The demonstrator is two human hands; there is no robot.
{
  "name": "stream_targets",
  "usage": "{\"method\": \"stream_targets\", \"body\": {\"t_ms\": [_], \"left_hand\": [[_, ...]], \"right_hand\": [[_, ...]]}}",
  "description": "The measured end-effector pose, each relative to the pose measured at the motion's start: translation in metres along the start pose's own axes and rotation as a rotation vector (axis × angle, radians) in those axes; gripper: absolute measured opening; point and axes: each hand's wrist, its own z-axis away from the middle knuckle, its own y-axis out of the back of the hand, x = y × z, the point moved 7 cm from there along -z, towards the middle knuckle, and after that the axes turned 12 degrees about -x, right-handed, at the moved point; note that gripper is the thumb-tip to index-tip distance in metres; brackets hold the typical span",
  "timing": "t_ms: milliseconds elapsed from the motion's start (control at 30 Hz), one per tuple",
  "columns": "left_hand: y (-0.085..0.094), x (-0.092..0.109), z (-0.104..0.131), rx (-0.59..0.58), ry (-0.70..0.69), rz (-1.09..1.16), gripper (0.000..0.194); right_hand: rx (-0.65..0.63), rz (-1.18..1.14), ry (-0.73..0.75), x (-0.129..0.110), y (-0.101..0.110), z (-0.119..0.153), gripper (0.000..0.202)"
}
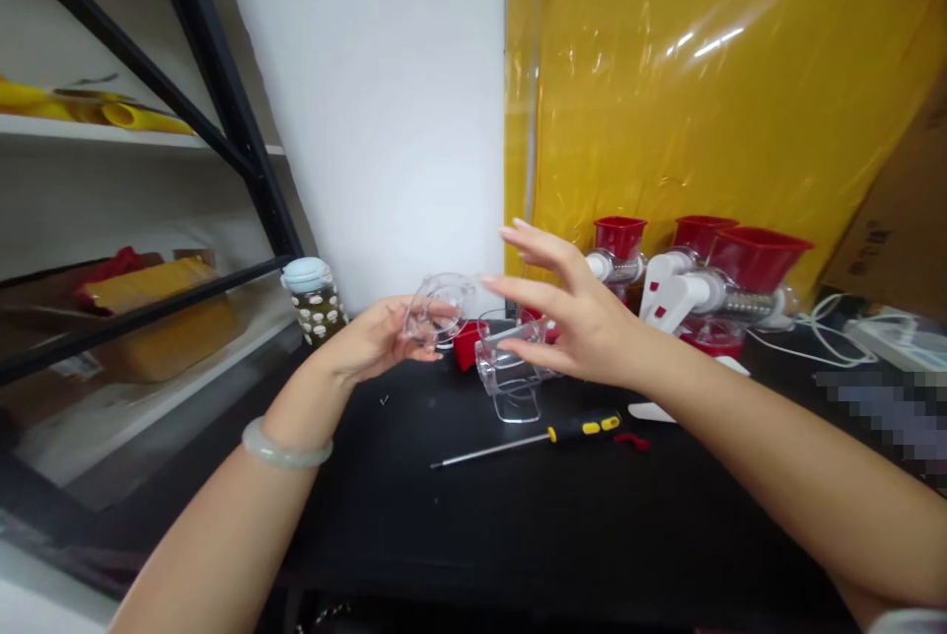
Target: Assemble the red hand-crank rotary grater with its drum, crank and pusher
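Note:
My left hand [381, 336], with a pale bangle on its wrist, grips a clear plastic ring-shaped part [444, 304] above the table. To the right of that part, my right hand [569, 309] is raised with its fingers spread, and nothing shows between them. Its fingertips are close to the ring part; whether they touch it I cannot tell. Behind and below the right hand stands a clear plastic housing [510, 378] on the black tabletop [459, 526]. A red piece [466, 346] sits beside the housing, partly hidden.
In front lies a screwdriver [547, 437] near a small red part [633, 441] and a white piece [651, 412]. Several rotary graters with red hoppers [759, 259] stand back right, by a white cable [821, 333]. A bottle [315, 299] stands left, beside a shelf rack [222, 52].

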Motion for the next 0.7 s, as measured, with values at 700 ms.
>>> {"method": "stream_targets", "body": {"t_ms": [700], "left_hand": [[-0.016, -0.007, -0.03, 0.218, -0.345, -0.401, 0.085]], "right_hand": [[-0.307, -0.398, -0.312, 0.074, -0.022, 0.0, 0.057]]}}
